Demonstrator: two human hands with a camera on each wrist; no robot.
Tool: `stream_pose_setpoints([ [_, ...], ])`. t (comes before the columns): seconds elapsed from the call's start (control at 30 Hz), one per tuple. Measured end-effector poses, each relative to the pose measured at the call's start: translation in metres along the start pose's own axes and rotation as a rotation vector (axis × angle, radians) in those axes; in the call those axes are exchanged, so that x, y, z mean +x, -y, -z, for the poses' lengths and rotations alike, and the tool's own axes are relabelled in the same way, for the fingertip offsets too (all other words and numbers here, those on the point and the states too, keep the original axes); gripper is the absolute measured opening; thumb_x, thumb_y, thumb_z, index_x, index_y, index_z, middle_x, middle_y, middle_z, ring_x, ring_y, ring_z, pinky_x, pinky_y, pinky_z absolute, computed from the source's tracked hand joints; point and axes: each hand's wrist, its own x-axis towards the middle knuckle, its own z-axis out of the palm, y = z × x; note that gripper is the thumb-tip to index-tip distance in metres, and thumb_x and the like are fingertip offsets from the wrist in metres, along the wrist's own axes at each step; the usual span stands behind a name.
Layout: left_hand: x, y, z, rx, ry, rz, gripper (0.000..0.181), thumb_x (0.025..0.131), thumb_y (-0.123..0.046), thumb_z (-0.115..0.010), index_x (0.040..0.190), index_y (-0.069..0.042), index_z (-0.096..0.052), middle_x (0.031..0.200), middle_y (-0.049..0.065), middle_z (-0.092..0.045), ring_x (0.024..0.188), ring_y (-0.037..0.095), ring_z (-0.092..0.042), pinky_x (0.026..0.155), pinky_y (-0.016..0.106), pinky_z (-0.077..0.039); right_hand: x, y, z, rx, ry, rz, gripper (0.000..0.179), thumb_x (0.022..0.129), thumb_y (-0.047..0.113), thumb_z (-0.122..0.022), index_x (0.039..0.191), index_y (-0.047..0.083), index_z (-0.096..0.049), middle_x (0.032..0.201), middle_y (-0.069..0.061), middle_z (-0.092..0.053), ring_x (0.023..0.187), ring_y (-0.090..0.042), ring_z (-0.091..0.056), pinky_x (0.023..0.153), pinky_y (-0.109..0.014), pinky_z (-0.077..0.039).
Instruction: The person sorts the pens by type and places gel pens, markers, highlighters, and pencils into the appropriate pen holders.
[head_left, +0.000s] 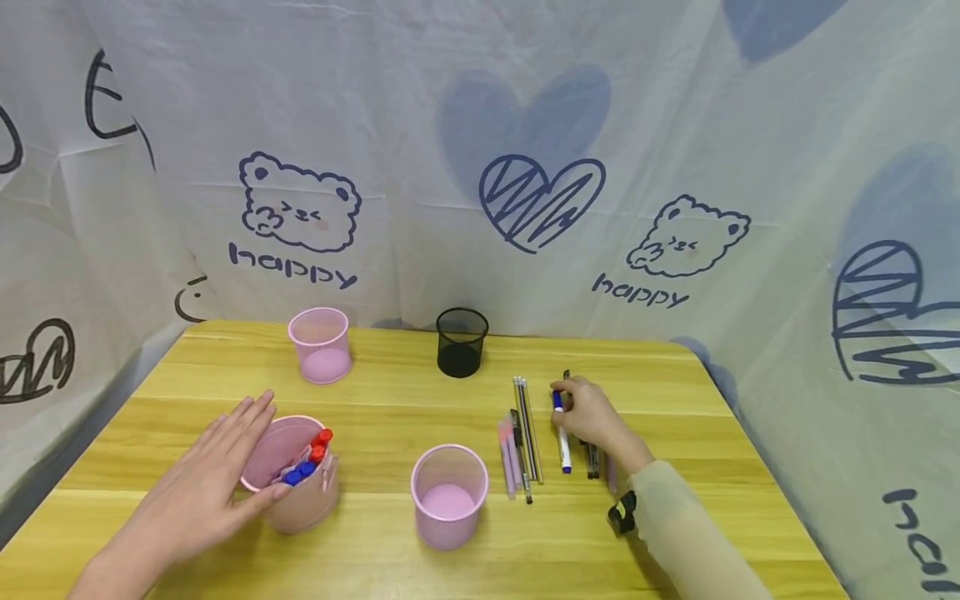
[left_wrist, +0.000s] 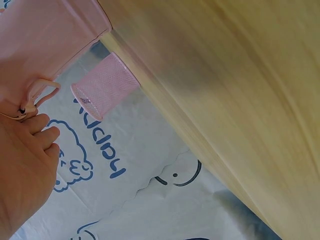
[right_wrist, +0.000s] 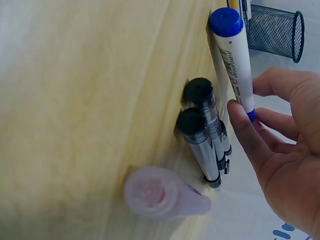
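My right hand (head_left: pixel 596 414) pinches a white marker with blue ends (head_left: pixel 562 437) between thumb and fingers, low over the table's right side. In the right wrist view the marker (right_wrist: pixel 235 62) points its blue end at the camera. Beside it lie black-capped pens (right_wrist: pixel 197 125) and a pale pink pen (right_wrist: pixel 160 192). At the left, my left hand (head_left: pixel 202 479) lies against a pink holder (head_left: pixel 300 508), fingers extended along its far-left side and thumb by the near rim. Red markers (head_left: pixel 321 443) and blue-capped markers (head_left: pixel 298 473) stand inside it.
A pink cup (head_left: pixel 450 533) stands at the front middle. Toward the back are another pink cup (head_left: pixel 322 350) and a black mesh cup (head_left: pixel 459 354). Silver pencils (head_left: pixel 527 425) and pink pens (head_left: pixel 510 462) lie left of my right hand. Printed cloth (head_left: pixel 420 208) hangs behind the table.
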Motion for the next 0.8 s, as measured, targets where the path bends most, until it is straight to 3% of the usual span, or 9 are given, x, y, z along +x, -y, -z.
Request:
stream_pose_setpoints([
  [0.2,-0.001,0.000,0.000,-0.001,0.001,0.001,0.100,0.092,-0.046,-0.075,0.167,-0.007,-0.020,0.169,0.018,-0.028,0.160,0.029,-0.017,0.127,0.022,0.004,-0.005,0.002,0.001,0.026,-0.055,-0.001,0.057,0.089,0.004,-0.073,0.144,-0.003,-0.057,0.140,-0.024,-0.054,0.097,-0.026,-0.063,0.067,-0.029,-0.059],
  [0.4,-0.001,0.001,0.000,-0.004,0.002,-0.003,0.101,0.092,-0.045,-0.075,0.167,-0.007,-0.019,0.170,0.018,-0.027,0.160,0.029,-0.015,0.127,0.022,0.005,-0.011,0.011,0.007,0.127,-0.127,0.047,0.058,0.089,0.001,-0.073,0.144,0.000,-0.056,0.131,-0.021,-0.058,0.099,-0.027,-0.065,0.066,-0.028,-0.060],
  [0.8,-0.001,0.000,0.000,-0.012,0.000,0.004,0.101,0.092,-0.045,-0.075,0.167,-0.008,-0.018,0.170,0.018,-0.026,0.160,0.029,-0.016,0.126,0.022,0.006,-0.022,0.040,0.018,0.277,-0.257,0.147,0.058,0.087,-0.008,-0.072,0.142,0.001,-0.056,0.130,-0.017,-0.059,0.106,-0.034,-0.066,0.081,-0.023,-0.062],
])
